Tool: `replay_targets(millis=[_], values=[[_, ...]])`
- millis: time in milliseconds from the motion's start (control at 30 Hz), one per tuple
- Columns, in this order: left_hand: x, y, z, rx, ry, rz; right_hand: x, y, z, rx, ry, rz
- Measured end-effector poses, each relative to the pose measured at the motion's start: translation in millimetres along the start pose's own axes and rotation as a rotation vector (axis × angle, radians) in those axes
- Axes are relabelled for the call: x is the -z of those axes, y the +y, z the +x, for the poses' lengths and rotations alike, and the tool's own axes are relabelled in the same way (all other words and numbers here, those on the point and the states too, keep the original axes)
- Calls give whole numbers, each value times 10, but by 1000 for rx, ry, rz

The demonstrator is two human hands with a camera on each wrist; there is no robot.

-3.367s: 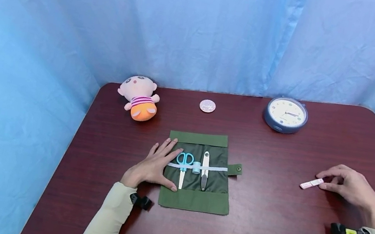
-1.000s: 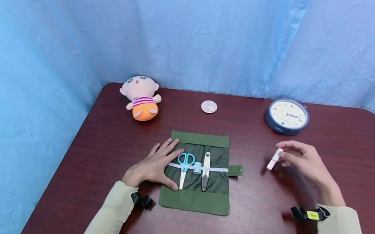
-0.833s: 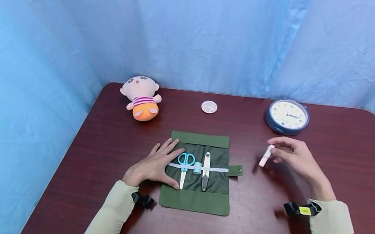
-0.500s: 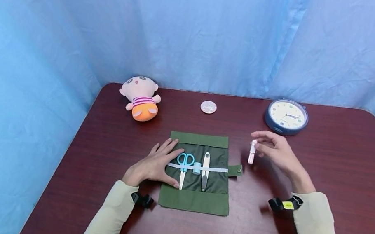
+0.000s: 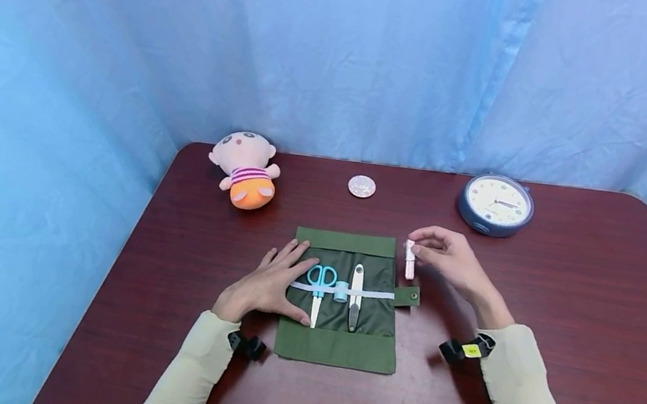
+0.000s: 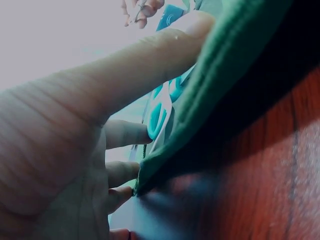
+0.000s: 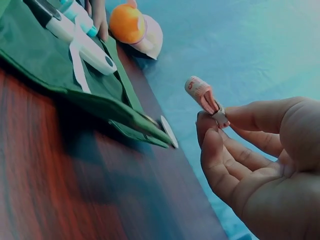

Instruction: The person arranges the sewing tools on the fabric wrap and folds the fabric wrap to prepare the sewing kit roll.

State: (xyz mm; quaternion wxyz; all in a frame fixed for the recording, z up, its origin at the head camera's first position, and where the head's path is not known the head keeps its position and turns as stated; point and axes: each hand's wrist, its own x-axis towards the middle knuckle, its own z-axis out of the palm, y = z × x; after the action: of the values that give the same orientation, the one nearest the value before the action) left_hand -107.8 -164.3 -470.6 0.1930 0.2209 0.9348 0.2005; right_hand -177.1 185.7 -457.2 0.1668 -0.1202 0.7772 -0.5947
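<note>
My left hand [image 5: 269, 286] lies with spread fingers on the left edge of an unfolded green fabric pouch [image 5: 337, 347]. An elastic band [image 5: 375, 292] across the pouch secures blue-handled scissors [image 5: 314, 310], a light-blue thread spool [image 5: 340, 293] and a slim white tool with a dark end [image 5: 358, 280]. Beyond the pouch's right edge, above the snap tab [image 5: 407, 296], my right hand [image 5: 449, 260] pinches a small folded white strip with red marks [image 5: 410, 260], resembling a folded tape measure. In the right wrist view this strip [image 7: 202, 92] sits between thumb and fingertips, off the table.
A plush doll [image 5: 247, 170] lies at the back left of the dark red table [image 5: 160, 318]. Farther right are a round, shiny pale disc [image 5: 361, 186] and a blue-rimmed clock [image 5: 496, 205]. Blue curtains [image 5: 349, 55] hang behind the table.
From the far right, my right hand has carried the folded strip leftward to beside the pouch. The strip has turned from lying slanted to hanging nearly lengthwise. My left hand has stayed put.
</note>
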Motion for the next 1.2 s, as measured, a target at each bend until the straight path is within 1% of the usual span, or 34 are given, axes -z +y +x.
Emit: replay_targets(millis=[133,233,367,567,633,700,833,967,1033,1133,1200], values=[[-7,-13,8,-1,-1,3,-55,10,29,-12,9,55],[-9,-17,10,0,-4,6,-95,24,51,-29,12,72],[-2,-5,12,1,-4,-4,-139,34,78,-26,13,75],[27,46,25,15,36,-46,-197,-7,108,-20,9,87],[42,72,40,7,71,-37,-215,-27,121,-26,9,95],[57,103,61,-9,125,-3,-236,-52,128,-27,6,104],[97,199,129,-57,271,65,-272,-95,137,-14,20,142],[119,334,225,-112,383,61,-296,-133,132,-1,44,191],[114,403,275,-136,420,54,-309,-143,130,2,56,216],[91,496,353,-171,478,67,-330,-157,123,9,75,252],[69,552,397,-183,511,68,-346,-167,116,17,87,282]])
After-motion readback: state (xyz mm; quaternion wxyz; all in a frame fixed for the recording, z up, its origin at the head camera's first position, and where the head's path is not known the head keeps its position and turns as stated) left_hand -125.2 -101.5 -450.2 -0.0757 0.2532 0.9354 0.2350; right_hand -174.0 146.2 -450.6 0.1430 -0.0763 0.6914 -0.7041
